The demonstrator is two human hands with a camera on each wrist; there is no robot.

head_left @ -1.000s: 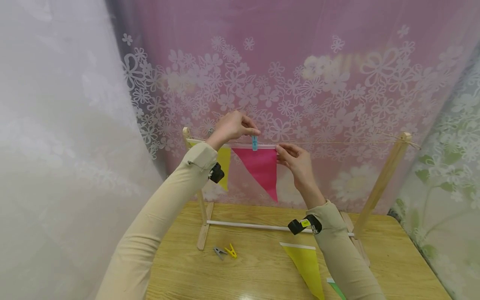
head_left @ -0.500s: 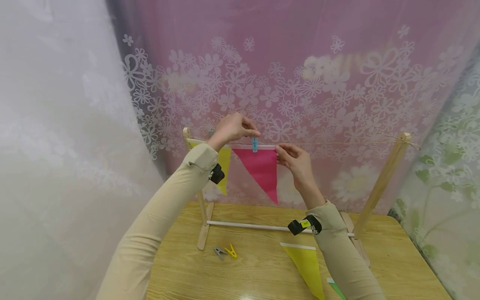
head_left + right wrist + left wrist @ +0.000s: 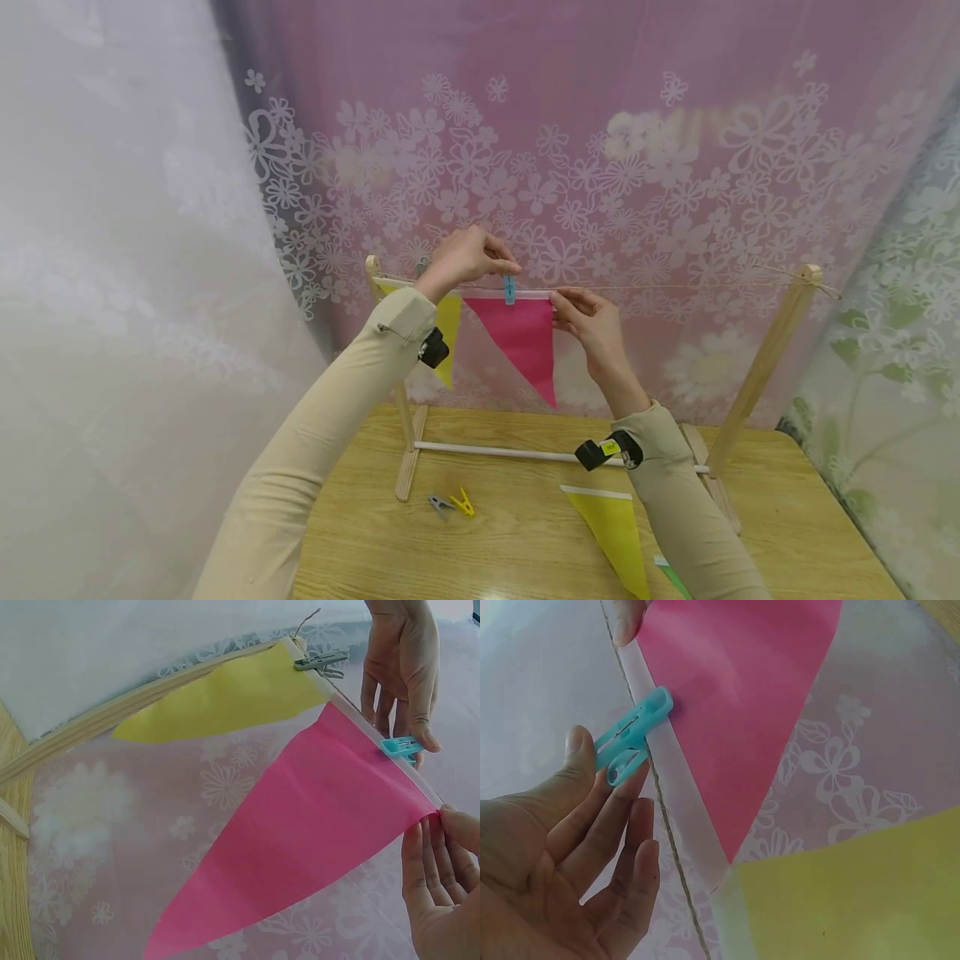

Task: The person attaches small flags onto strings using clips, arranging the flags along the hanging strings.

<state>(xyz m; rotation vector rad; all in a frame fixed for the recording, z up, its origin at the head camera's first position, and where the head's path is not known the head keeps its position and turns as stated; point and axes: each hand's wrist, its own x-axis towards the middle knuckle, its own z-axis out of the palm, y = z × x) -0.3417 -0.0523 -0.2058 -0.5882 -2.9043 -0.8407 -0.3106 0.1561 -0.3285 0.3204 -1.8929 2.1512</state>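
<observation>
My left hand (image 3: 467, 254) pinches the top end of a light blue clothespin (image 3: 510, 289) between thumb and forefinger. The clothespin straddles the white top edge of a pink pennant (image 3: 521, 333) and the twine (image 3: 660, 787), as the left wrist view shows. At the pennant's upper right corner, my right hand (image 3: 596, 321) pinches the white edge. To the left hangs a yellow pennant (image 3: 232, 694), held on the twine by a grey clothespin (image 3: 321, 660); in the head view my left forearm partly covers it.
Wooden posts, the right one (image 3: 765, 371) and the left, carry the twine; a white rod (image 3: 495, 451) joins them low down. On the table (image 3: 510, 567) lie a grey clothespin (image 3: 439, 505), a yellow clothespin (image 3: 463, 502), another yellow pennant (image 3: 615, 533) and a green pennant (image 3: 671, 575) partly under my right sleeve.
The blue clothespin and pink pennant have sunk very slightly since a second ago. Both hands keep the same grips, almost still.
</observation>
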